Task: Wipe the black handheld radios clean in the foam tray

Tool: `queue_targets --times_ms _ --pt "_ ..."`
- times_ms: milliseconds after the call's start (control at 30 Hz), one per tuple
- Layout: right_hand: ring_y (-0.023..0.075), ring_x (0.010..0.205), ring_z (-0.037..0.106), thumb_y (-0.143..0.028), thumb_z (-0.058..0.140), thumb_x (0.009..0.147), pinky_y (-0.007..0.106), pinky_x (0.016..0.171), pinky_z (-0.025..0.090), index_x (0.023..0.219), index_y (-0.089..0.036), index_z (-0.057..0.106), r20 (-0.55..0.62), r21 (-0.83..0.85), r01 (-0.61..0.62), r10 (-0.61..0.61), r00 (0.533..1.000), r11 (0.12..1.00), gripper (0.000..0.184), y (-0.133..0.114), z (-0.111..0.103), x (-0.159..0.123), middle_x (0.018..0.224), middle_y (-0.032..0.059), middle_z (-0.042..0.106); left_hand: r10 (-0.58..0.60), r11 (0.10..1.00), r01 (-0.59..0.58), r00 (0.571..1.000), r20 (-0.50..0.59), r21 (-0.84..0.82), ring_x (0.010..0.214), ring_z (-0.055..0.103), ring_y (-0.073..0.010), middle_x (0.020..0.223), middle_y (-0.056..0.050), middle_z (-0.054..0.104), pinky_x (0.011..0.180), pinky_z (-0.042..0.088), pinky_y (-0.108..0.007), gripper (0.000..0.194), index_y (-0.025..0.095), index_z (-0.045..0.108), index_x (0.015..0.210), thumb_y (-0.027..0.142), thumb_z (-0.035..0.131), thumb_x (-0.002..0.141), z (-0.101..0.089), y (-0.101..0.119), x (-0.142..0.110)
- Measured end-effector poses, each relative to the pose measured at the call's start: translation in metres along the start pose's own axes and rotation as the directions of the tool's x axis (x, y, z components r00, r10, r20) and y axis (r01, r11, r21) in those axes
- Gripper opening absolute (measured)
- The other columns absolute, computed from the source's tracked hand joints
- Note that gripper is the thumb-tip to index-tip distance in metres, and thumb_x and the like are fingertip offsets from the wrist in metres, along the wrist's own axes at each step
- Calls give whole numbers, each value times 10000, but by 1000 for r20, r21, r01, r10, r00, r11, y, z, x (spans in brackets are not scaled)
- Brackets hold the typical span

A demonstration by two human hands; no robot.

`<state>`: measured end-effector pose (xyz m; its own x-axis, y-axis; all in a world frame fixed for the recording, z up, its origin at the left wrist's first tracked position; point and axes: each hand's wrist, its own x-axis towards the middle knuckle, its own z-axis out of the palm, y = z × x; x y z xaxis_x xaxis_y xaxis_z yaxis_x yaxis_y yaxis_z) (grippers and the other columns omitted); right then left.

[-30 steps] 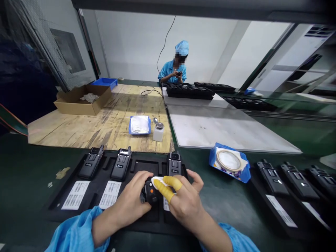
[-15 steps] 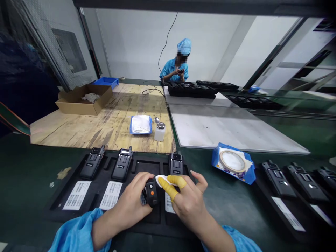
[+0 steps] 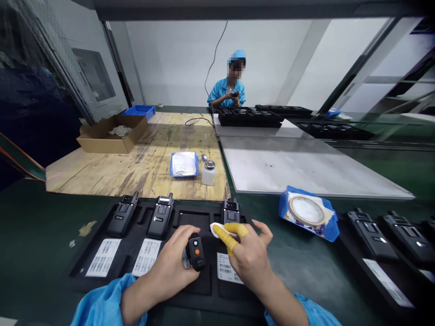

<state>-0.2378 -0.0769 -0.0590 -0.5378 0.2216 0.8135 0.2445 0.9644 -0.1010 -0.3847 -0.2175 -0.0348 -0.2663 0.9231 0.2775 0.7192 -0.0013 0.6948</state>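
My left hand (image 3: 171, 267) is wrapped round a black two-way radio (image 3: 196, 252), its end with a white and an orange button facing me. My right hand (image 3: 249, 251), with yellow finger cots on two fingers, pinches a folded white wipe (image 3: 219, 230) just right of that radio, apart from it. Below both hands lies a black tray (image 3: 190, 294). Standing in its slots are a radio at the far left (image 3: 122, 217), another radio (image 3: 160, 217) beside it, and a third radio (image 3: 230, 210) partly hidden behind my right hand. White barcode labels (image 3: 103, 258) lie in front of them.
A pump bottle (image 3: 208, 174) and a blue tray of white wipes (image 3: 184, 164) stand on the wooden board. Right of me are a blue bin with a tape roll (image 3: 307, 210) and another tray of radios (image 3: 370, 233). A cardboard box (image 3: 108, 140) sits left; a co-worker (image 3: 231, 88) is opposite.
My right hand and the wipe have drawn slightly away from the radio, to the right. My left hand still holds the radio. The whole view has shifted a little.
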Motion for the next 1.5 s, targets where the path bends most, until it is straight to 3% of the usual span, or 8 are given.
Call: queue_targets --times_ms 167,367,567,733,833,1100,1300,1500 --pt "139 807 534 -29 453 746 423 946 234 990 -238 666 2 18 -29 29 1000 999 385 4 2 -6 885 23 611 -18 1000 18 1000 -10 19 1152 519 -229 1188 -80 535 992 452 -347 674 220 450 1175 -58 580 575 1 -2 -2" --pt "144 795 523 -17 459 736 428 941 241 984 -230 668 5 37 -37 37 999 999 388 2 0 -5 858 27 609 -28 999 29 999 -15 16 1151 523 -221 1187 -77 539 992 452 -340 660 217 456 1176 -52 584 587 0 0 -2" --pt "138 787 517 -64 456 832 416 931 234 1009 -225 672 -28 82 0 3 1000 997 323 -10 -10 6 839 28 619 -1 1000 1 1000 -12 2 1151 524 -222 1186 -77 545 1002 448 -346 681 215 453 1190 -57 563 575 2 -1 -4" --pt "120 825 529 -132 386 935 398 982 200 958 -222 683 -61 146 130 -122 991 981 312 -30 -13 14 845 0 653 36 999 -38 998 -44 -33 1120 540 -241 1170 -87 554 973 473 -380 650 218 456 1196 -15 554 596 5 -3 -6" --pt "121 861 540 -153 385 945 401 1009 175 952 -228 680 -43 100 153 -149 988 983 304 -32 -9 15 846 -11 663 28 999 -30 999 -41 -45 1112 542 -246 1169 -85 554 970 472 -396 639 223 458 1193 -11 545 605 5 -2 -4" --pt "135 776 532 -43 459 803 409 923 247 951 -244 671 20 -56 -17 18 1000 998 328 7 -6 -2 861 16 629 -31 999 30 999 -27 -10 1142 529 -245 1188 -89 546 991 456 -378 633 218 472 1171 -26 571 596 3 1 -4" --pt "154 783 530 -94 477 832 430 908 271 877 -210 647 -20 -81 -196 195 981 977 211 36 -1 -25 870 34 602 -108 994 107 994 -23 -24 1130 533 -238 1198 -92 536 984 450 -367 615 216 468 1172 -5 598 613 2 1 -4" --pt "164 760 526 -88 463 817 426 880 299 804 -176 647 -24 -92 -220 219 975 971 203 46 10 -33 833 42 599 -135 990 134 990 -33 -39 1109 544 -227 1168 -75 548 980 447 -348 587 215 479 1150 9 607 616 -1 4 -1"
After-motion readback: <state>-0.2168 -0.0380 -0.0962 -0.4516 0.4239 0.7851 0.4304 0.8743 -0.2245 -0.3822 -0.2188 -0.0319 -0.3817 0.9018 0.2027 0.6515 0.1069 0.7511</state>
